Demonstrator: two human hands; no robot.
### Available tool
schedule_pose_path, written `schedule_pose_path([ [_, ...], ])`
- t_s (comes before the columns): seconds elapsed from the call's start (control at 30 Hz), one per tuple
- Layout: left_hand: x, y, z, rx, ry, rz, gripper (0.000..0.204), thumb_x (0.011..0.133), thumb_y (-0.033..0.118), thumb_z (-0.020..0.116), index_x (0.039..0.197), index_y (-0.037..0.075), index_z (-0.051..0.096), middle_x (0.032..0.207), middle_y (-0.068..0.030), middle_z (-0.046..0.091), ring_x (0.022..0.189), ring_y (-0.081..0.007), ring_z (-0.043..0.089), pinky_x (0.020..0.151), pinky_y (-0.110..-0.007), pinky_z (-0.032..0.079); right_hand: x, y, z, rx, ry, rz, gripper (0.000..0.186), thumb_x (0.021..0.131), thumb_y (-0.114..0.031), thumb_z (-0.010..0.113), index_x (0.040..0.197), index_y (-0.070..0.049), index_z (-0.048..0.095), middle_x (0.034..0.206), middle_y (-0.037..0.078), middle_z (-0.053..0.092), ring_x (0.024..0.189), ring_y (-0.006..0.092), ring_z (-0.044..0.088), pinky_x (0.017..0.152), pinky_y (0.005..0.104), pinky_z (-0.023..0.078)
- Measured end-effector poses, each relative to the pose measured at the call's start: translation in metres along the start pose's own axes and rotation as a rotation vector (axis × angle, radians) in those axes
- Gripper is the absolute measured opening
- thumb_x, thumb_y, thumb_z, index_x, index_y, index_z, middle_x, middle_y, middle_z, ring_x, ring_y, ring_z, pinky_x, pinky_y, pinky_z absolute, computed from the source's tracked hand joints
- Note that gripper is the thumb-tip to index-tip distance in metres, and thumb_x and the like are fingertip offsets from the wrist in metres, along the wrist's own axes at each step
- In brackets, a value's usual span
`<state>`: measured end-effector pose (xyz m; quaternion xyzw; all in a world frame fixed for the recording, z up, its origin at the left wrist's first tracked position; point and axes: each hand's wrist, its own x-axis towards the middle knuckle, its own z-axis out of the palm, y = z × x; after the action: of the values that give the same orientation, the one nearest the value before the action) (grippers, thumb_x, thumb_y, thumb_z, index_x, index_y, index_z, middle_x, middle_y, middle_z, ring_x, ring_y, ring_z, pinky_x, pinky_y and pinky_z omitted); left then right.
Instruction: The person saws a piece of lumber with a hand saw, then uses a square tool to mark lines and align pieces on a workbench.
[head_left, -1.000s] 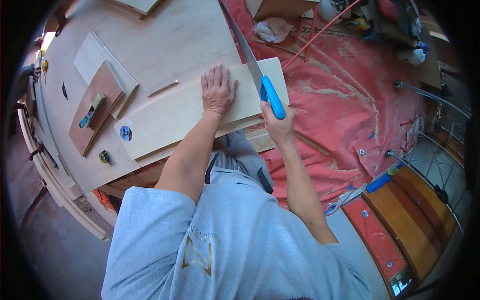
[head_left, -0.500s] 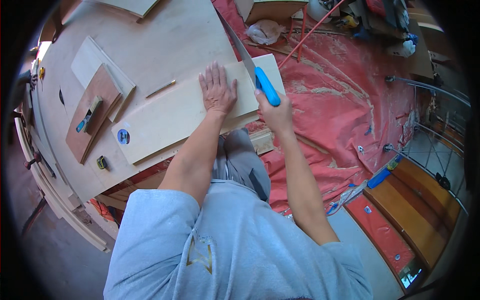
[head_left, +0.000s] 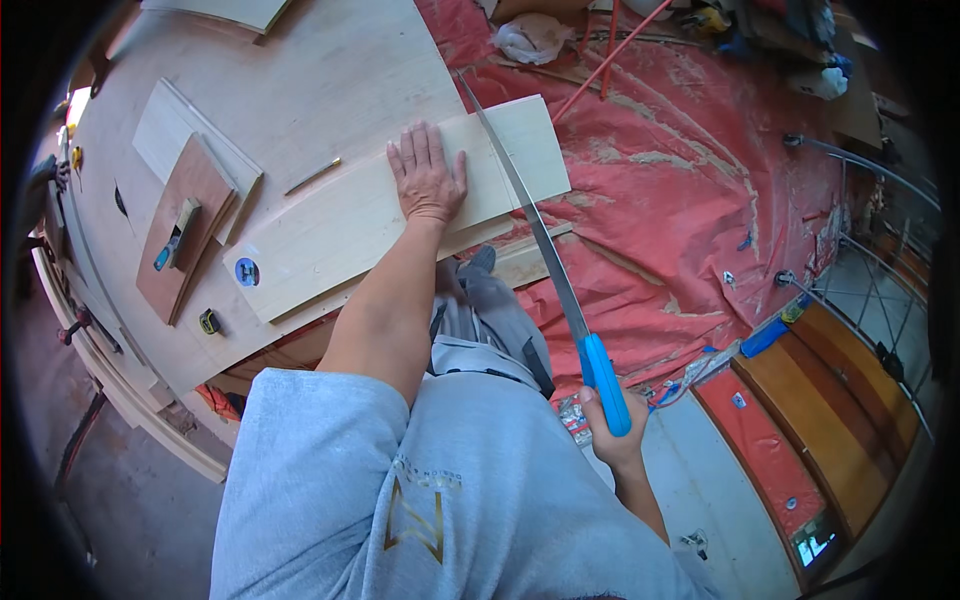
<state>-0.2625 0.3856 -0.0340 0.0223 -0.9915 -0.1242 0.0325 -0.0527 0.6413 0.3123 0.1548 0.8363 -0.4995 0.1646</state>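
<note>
My left hand [head_left: 428,178] rests palm down, fingers spread, on a long pale board [head_left: 300,240] lying along the near edge of the large plywood worktop [head_left: 330,70]. My right hand [head_left: 614,442] grips the blue handle of a handsaw [head_left: 552,262], low at the right by my body. The long blade slants up across the board near its right end, right of my left hand. A slim pencil-like stick [head_left: 312,175] lies left of my left hand. A small tape measure [head_left: 209,321] sits beside the board's left end.
At the left lie stacked panels [head_left: 185,255] with a wooden-bodied tool [head_left: 180,232] on them, and long curved strips [head_left: 100,370]. A red sheet [head_left: 660,220] covers the right side, with metal rails [head_left: 850,150], orange-brown panels [head_left: 840,400] and piled items [head_left: 760,30] around it.
My right hand has pulled the saw down and toward my body, so much more blade shows on the near side of the board. My left hand remains spread on the board.
</note>
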Motion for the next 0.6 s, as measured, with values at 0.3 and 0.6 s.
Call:
schedule_pose_path([
  [0.3, 0.004, 0.009, -0.002, -0.003, 0.016, 0.018, 0.073, 0.108, 0.053, 0.053, 0.163, 0.005, 0.048, 0.171, -0.016, 0.043, 0.161, -0.0376, 0.035, 0.135, -0.06, 0.015, 0.253, 0.065, 0.133, 0.161, 0.068, -0.109, 0.033, 0.101, -0.018, 0.077, 0.076, -0.001, 0.062, 0.061, 0.009, 0.054, 0.054, 0.0179, 0.05, 0.054, 0.0405, 0.04],
  [0.6, 0.0, -0.001, 0.003, 0.05, 0.016, -0.005, 0.073, 0.108, 0.054, 0.052, 0.163, 0.006, 0.048, 0.172, -0.0143, 0.043, 0.161, -0.0359, 0.035, 0.135, -0.058, 0.014, 0.103, 0.081, 0.062, 0.204, -0.012, -0.008, 0.028, 0.103, -0.014, 0.078, 0.081, -0.003, 0.066, 0.064, 0.001, 0.055, 0.06, 0.0059, 0.05, 0.053, 0.0327, 0.039],
])
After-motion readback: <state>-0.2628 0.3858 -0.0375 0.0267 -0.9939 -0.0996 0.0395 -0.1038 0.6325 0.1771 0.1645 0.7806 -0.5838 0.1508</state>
